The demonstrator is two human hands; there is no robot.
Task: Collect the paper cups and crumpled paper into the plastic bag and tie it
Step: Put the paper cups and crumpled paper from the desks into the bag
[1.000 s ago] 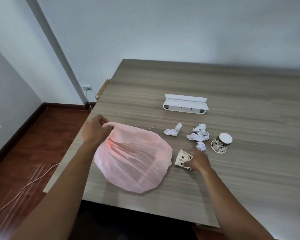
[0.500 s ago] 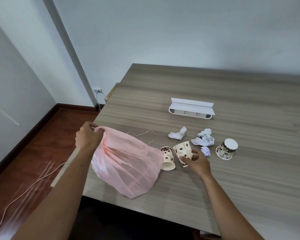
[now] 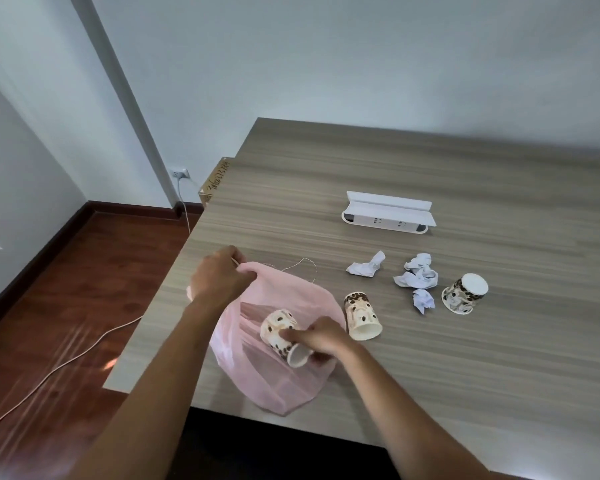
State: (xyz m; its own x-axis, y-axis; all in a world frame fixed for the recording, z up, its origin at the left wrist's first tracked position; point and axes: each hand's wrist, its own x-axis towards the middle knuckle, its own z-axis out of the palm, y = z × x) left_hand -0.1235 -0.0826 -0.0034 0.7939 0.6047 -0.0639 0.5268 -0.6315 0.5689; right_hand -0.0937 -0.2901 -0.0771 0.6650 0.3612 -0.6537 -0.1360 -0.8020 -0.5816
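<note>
A pink plastic bag [image 3: 284, 386] lies on the wooden table [image 3: 465, 358] near its front left edge. My left hand [image 3: 219, 278] grips the bag's rim and holds it up. My right hand [image 3: 321, 336] grips a brown-spotted paper cup [image 3: 278, 329] at the bag's open mouth. A second cup [image 3: 361, 315] lies on its side just right of the bag. A third cup [image 3: 465, 293] stands upside down farther right. Three crumpled papers lie between them: one [image 3: 366, 265] behind, a larger one [image 3: 418, 276], a small one [image 3: 423, 300].
A white power strip box [image 3: 388, 216] sits farther back on the table. A thin string [image 3: 305, 263] lies behind the bag. A cardboard box [image 3: 213, 180] stands by the table's left side. A cable [image 3: 49, 372] runs across the wooden floor from a wall socket [image 3: 180, 173].
My right hand has carried one cup leftward from beside the bag to the bag's mouth. The second cup stays lying on the table. My left hand still holds the bag's rim.
</note>
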